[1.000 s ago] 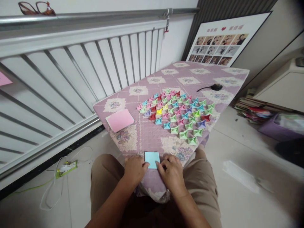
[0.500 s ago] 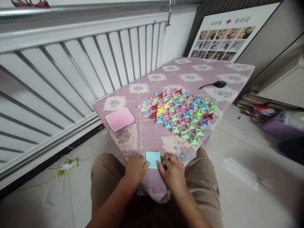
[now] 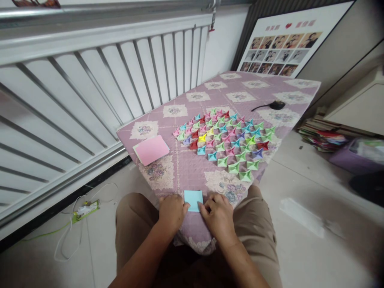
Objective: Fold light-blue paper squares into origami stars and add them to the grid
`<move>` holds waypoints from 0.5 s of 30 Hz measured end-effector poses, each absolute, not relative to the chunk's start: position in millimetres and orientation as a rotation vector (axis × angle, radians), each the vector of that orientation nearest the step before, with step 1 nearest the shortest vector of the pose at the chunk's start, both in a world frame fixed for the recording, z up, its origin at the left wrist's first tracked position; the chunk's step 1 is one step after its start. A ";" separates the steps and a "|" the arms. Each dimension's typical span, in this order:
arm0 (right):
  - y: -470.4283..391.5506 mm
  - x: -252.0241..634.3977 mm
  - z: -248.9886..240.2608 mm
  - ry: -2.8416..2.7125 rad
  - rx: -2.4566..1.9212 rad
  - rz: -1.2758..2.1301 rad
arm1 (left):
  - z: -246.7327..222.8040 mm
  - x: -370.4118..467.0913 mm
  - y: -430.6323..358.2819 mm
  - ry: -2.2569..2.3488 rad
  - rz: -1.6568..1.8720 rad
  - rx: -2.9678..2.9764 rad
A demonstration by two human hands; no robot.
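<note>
prob home: radiator [image 3: 110, 92], photo brd [image 3: 285, 40]

Matt paper square [image 3: 193, 201], matt paper shapes [image 3: 220, 147], cloth table cover [image 3: 190, 172] (quilted-looking), smooth, shiny metal pipe [image 3: 120, 10]

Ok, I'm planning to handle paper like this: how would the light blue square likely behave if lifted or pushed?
The light blue square looks like thin paper, so it's probably light and apt to bend when lifted. Lying flat on the tablecloth, it would likely slide rather than tip if pushed.
</note>
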State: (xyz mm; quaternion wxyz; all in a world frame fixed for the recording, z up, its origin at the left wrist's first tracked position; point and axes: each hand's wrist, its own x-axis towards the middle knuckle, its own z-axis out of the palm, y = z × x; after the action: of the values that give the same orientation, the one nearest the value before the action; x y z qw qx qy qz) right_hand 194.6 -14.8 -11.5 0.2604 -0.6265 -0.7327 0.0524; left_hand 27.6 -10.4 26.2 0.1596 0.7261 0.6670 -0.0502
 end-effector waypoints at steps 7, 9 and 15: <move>-14.4 193.7 -11.4 -1.995 -1.724 0.134 | 21.4 27.3 -13.4 1.916 -0.085 2.106; -14.6 193.8 -11.7 -1.994 -1.721 0.121 | 17.0 26.9 -16.5 1.929 -0.014 2.119; -16.3 194.7 -11.7 -1.959 -1.692 0.128 | 5.1 27.0 -24.9 1.891 0.238 2.322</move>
State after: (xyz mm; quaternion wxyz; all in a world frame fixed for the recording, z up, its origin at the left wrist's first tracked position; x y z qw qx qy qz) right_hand 194.7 -16.3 -11.7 0.2713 -0.6284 -0.7275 0.0474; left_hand 27.0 -24.9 5.1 0.0690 0.7712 0.6279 0.0791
